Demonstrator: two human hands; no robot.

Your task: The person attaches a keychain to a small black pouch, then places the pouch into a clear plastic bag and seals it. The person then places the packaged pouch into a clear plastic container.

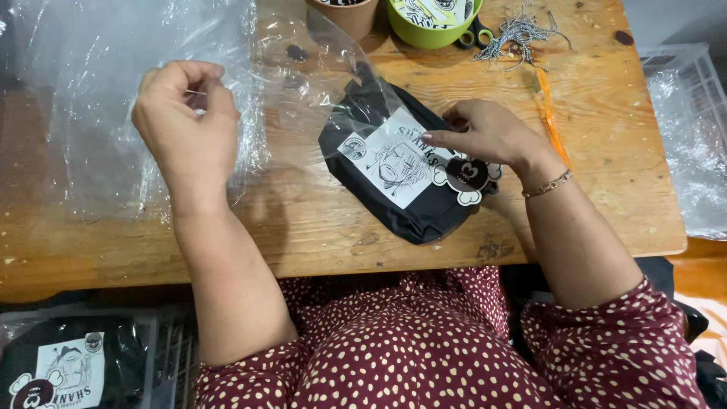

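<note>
A black folded cloth item (413,208) with a white illustrated card and a paw-shaped tag lies on the wooden table (318,235), partly inside a clear plastic bag (326,83). My right hand (488,135) rests on its far edge, fingers pinching the cloth by the bag's mouth. My left hand (185,121) is raised at the left, fingers closed on the thin plastic of the clear bag.
A green bowl (432,30) of printed tags, a brown cup (344,11), black scissors (475,34), a heap of metal chains (519,34) and an orange tool (551,121) sit at the far edge. More plastic (693,159) lies right; a bagged black item (60,367) below left.
</note>
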